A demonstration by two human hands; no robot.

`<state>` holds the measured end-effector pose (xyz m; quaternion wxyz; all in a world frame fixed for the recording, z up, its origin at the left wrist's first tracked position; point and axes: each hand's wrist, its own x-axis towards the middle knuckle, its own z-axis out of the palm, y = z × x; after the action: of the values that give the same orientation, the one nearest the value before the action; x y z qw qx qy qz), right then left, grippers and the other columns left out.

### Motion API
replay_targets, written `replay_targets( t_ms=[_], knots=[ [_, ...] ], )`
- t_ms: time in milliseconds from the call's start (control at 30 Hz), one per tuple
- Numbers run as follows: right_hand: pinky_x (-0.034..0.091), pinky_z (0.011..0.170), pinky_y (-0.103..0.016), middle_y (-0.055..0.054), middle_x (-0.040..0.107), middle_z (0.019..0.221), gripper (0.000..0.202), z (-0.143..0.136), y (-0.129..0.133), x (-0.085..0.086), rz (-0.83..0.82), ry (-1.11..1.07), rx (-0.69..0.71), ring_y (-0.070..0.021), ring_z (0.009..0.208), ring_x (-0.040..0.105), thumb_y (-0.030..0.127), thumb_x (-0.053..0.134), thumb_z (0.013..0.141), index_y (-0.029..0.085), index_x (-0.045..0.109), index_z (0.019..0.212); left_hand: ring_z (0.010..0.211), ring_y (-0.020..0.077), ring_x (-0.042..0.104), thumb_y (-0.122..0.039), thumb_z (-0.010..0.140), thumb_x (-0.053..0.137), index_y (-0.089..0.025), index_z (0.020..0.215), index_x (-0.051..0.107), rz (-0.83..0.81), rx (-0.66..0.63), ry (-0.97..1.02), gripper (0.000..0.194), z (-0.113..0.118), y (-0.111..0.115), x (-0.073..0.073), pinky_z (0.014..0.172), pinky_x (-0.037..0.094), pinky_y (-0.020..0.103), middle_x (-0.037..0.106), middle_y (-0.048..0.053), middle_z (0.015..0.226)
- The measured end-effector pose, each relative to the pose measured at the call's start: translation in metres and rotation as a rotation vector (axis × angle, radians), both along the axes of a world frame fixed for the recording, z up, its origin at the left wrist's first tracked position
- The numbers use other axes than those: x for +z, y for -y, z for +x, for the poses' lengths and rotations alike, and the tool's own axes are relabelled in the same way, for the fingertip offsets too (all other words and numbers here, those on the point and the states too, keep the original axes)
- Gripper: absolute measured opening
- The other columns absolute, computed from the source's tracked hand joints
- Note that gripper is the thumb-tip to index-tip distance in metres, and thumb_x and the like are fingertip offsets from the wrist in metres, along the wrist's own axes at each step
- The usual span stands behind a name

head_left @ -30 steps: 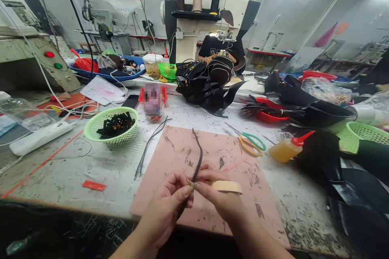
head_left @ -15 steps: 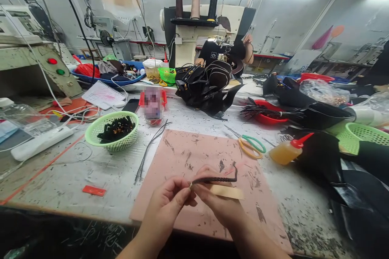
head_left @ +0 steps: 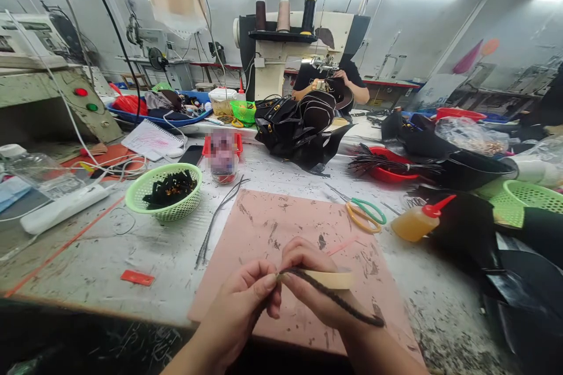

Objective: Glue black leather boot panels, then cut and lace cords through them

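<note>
A dark braided cord [head_left: 341, 300] is pinched between my two hands over the pink mat [head_left: 259, 222]. My left hand [head_left: 248, 293] closes thumb and fingers on its left end. My right hand [head_left: 310, 287] grips the cord just beside them, fingertips nearly touching the left ones. From there the cord runs right, over the back of my right hand to the wrist. A roll of pale tape [head_left: 336, 279] shows behind my right hand; whether the hand holds it is unclear.
Scissors [head_left: 365, 214] and a glue bottle [head_left: 416, 222] lie right of the mat. To the left are thin dark strips [head_left: 215, 222], a green basket [head_left: 165, 190] and a red piece [head_left: 137, 277]. Black bags [head_left: 299, 129] lie ahead; behind, a person [head_left: 352, 85] works at a machine.
The cord's free end has swung down and right, from above the tape roll to across my right wrist. The person behind has brought a raised hand down to the machine.
</note>
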<state>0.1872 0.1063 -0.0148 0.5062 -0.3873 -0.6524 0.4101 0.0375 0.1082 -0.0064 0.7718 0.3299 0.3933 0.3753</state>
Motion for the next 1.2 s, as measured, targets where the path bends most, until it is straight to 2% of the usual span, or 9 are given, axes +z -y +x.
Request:
replay_targets(
  t_ms=[200, 300, 467, 633, 867, 967, 1067, 1133, 1200],
  knots=[
    [0.045, 0.065, -0.028, -0.003, 0.048, 0.081, 0.023, 0.005, -0.004, -0.001, -0.129, -0.108, 0.204, -0.0145, 0.074, 0.052, 0.041, 0.054, 0.079, 0.022, 0.067, 0.078, 0.036, 0.0031, 0.035, -0.032, 0.060, 0.076, -0.011, 0.071, 0.062, -0.139, -0.122, 0.163, 0.027, 0.002, 0.003, -0.002, 0.040, 0.022, 0.018, 0.047, -0.004, 0.044],
    [0.044, 0.065, -0.028, -0.003, 0.047, 0.079, 0.020, 0.003, -0.004, -0.001, -0.108, -0.121, 0.182, -0.0144, 0.072, 0.051, 0.038, 0.054, 0.079, 0.022, 0.065, 0.075, 0.033, 0.0013, 0.034, -0.033, 0.058, 0.077, -0.012, 0.066, 0.061, -0.164, -0.119, 0.145, 0.028, 0.004, 0.003, -0.004, 0.038, 0.020, 0.016, 0.048, -0.004, 0.043],
    [0.043, 0.068, -0.029, -0.002, 0.048, 0.079, 0.014, -0.001, -0.002, -0.002, -0.157, -0.125, 0.095, -0.0148, 0.074, 0.052, 0.031, 0.055, 0.079, 0.021, 0.061, 0.071, 0.035, 0.0013, 0.042, -0.034, 0.056, 0.078, -0.013, 0.061, 0.058, -0.121, -0.032, 0.050, 0.029, 0.005, 0.002, -0.004, 0.037, 0.022, 0.013, 0.057, -0.002, 0.050],
    [0.041, 0.065, -0.028, -0.002, 0.049, 0.079, 0.016, 0.002, -0.003, -0.009, -0.173, -0.234, 0.210, -0.0143, 0.071, 0.050, 0.036, 0.058, 0.077, 0.022, 0.064, 0.073, 0.026, -0.0023, 0.027, -0.034, 0.055, 0.079, -0.013, 0.066, 0.061, -0.215, -0.136, 0.205, 0.030, 0.006, 0.004, -0.003, 0.031, 0.015, 0.012, 0.050, -0.005, 0.042],
    [0.040, 0.063, -0.025, -0.001, 0.049, 0.077, 0.008, 0.006, -0.002, -0.018, -0.138, -0.218, 0.225, -0.0119, 0.069, 0.048, 0.026, 0.058, 0.078, 0.023, 0.064, 0.076, 0.026, -0.0015, 0.033, -0.033, 0.054, 0.080, -0.012, 0.063, 0.058, -0.234, -0.120, 0.189, 0.031, 0.005, 0.007, -0.008, 0.028, 0.016, 0.011, 0.055, -0.002, 0.045],
    [0.041, 0.062, -0.025, -0.001, 0.050, 0.075, 0.007, 0.006, -0.001, -0.017, -0.080, -0.252, 0.276, -0.0119, 0.068, 0.048, 0.027, 0.061, 0.076, 0.021, 0.063, 0.073, 0.023, -0.0030, 0.025, -0.035, 0.058, 0.077, -0.013, 0.062, 0.056, -0.242, -0.217, 0.254, 0.031, 0.006, 0.010, -0.014, 0.026, 0.015, 0.011, 0.051, -0.005, 0.042],
    [0.042, 0.060, -0.025, -0.001, 0.050, 0.072, 0.009, 0.006, 0.001, -0.012, -0.025, -0.263, 0.284, -0.0117, 0.066, 0.049, 0.027, 0.064, 0.072, 0.019, 0.061, 0.070, 0.023, -0.0009, 0.026, -0.041, 0.060, 0.074, -0.014, 0.062, 0.054, -0.187, -0.270, 0.297, 0.033, 0.007, 0.013, -0.020, 0.025, 0.017, 0.012, 0.049, -0.006, 0.041],
    [0.042, 0.056, -0.023, 0.000, 0.049, 0.072, 0.008, 0.004, 0.005, -0.009, -0.036, -0.236, 0.206, -0.0106, 0.063, 0.049, 0.025, 0.063, 0.073, 0.019, 0.059, 0.069, 0.032, 0.0041, 0.041, -0.042, 0.058, 0.075, -0.016, 0.066, 0.056, -0.087, -0.179, 0.257, 0.034, 0.007, 0.013, -0.023, 0.030, 0.028, 0.013, 0.054, -0.004, 0.047],
    [0.043, 0.054, -0.023, 0.000, 0.048, 0.072, 0.008, 0.001, 0.008, -0.008, -0.057, -0.188, 0.089, -0.0106, 0.063, 0.050, 0.022, 0.061, 0.075, 0.019, 0.057, 0.069, 0.050, 0.0097, 0.053, -0.037, 0.056, 0.077, -0.016, 0.066, 0.059, 0.070, -0.049, 0.123, 0.030, 0.004, 0.012, -0.024, 0.044, 0.041, 0.017, 0.058, -0.002, 0.054]
  ],
)
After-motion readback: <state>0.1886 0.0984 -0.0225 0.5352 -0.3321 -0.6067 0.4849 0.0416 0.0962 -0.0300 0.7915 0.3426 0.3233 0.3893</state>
